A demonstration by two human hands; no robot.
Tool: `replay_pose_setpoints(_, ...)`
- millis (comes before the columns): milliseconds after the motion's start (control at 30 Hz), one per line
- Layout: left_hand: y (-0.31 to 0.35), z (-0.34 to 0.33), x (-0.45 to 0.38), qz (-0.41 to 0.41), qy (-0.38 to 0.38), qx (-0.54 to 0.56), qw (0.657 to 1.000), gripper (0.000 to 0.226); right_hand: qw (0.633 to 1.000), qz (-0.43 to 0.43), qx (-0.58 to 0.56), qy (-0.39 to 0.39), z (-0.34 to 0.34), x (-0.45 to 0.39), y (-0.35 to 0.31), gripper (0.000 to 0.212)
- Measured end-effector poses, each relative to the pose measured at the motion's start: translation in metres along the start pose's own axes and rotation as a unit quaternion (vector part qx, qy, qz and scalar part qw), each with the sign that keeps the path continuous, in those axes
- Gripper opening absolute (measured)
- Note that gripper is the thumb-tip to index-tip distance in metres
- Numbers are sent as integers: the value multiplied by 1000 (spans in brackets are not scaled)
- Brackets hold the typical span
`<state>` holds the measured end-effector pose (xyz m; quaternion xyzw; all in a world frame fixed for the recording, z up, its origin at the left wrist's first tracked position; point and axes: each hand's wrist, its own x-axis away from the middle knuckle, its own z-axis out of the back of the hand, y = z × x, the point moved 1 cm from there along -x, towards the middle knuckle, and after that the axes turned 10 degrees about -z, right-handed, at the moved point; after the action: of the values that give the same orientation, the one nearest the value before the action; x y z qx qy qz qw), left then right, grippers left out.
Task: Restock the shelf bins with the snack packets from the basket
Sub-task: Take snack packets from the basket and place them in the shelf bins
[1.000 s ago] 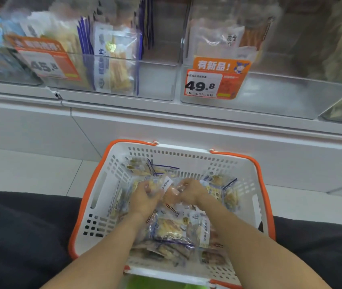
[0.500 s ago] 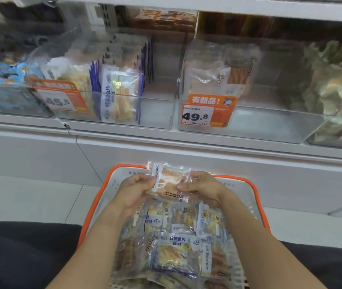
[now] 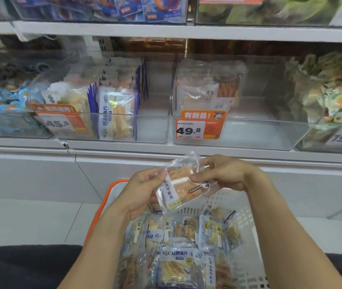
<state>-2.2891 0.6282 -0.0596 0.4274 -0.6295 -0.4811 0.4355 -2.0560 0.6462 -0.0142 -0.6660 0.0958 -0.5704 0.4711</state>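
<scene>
Crinkly clear snack packet pinched by left hand and right hand.

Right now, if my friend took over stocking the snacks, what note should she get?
Left hand and right hand: both pinch one clear snack packet, held up over the basket and below the shelf.
Basket: holds many more packets.
Shelf: the bin with the 49.8 tag holds a few similar packets at the back, with bare space in front; the bin with the 45.8 tag has blue-edged packets.
Done: one packet picked out.
Left: probably put it in the 49.8 bin, then sort the rest.
</scene>
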Motion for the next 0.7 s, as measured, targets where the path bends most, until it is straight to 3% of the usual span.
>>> replay_pose_setpoints(200, 44, -69, -8, -127, 131, 43, 982, 20, 981, 88, 38, 170, 16, 80, -49, 47)
replay_pose_setpoints(300, 79, -89, -16, -236, 159, -24, 958, 20, 948, 157, 52, 273, 27, 110, -69, 47)
replay_pose_setpoints(400, 106, -83, -28, -361, 222, -175, 889, 25, 877, 208, 34, 432, 48, 132, -81, 38)
replay_pose_setpoints(467, 109, -74, -45, -393, 225, -353, 819, 53, 813, 224, 16, 537, 63, 131, -82, 29)
replay_pose_setpoints(533, 100, -69, -62, -359, 172, -476, 784, 86, 764, 229, 5, 604, 75, 116, -81, 22)
replay_pose_setpoints(600, 87, -66, -73, -332, 152, -551, 750, 106, 754, 207, 12, 623, 95, 92, -81, 20)
replay_pose_setpoints(700, 71, -69, -78, -340, 185, -608, 694, 108, 772, 132, 50, 620, 133, 49, -87, 18)
